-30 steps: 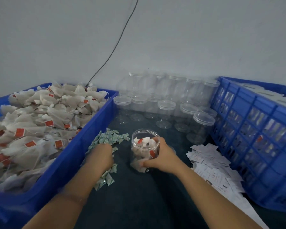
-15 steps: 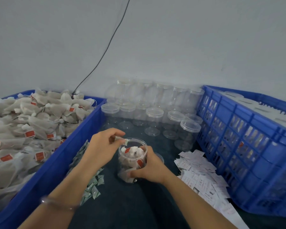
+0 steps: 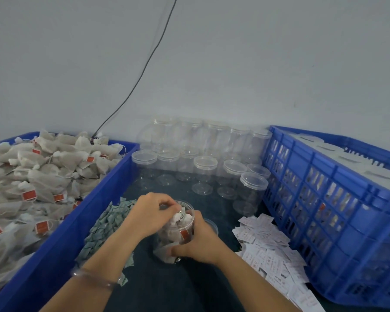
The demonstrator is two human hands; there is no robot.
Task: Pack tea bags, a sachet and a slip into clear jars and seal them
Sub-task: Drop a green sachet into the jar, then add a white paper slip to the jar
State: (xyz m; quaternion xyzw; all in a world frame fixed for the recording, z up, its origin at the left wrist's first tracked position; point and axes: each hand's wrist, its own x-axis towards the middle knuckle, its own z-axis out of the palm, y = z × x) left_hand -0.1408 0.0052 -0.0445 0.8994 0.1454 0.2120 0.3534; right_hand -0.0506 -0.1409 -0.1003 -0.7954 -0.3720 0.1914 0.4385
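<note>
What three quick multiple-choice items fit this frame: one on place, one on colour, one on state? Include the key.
1. Where does the pile of paper slips lie?
A. Inside the tea-bag bin
B. Right of the held jar, beside the lattice crate
C. On top of the lidded jars

2. What colour are the tags on the tea bags?
A. Red-orange
B. Green
C. Yellow

3. What state is the jar that the right hand holds?
A. Lidded
B. Empty
C. Open, with tea bags inside

Key: 1 B, the slips spread between jar and crate. 2 A, red-orange tags dot the heap. 3 C, it has no lid, and the left hand pinches a sachet at its mouth.
</note>
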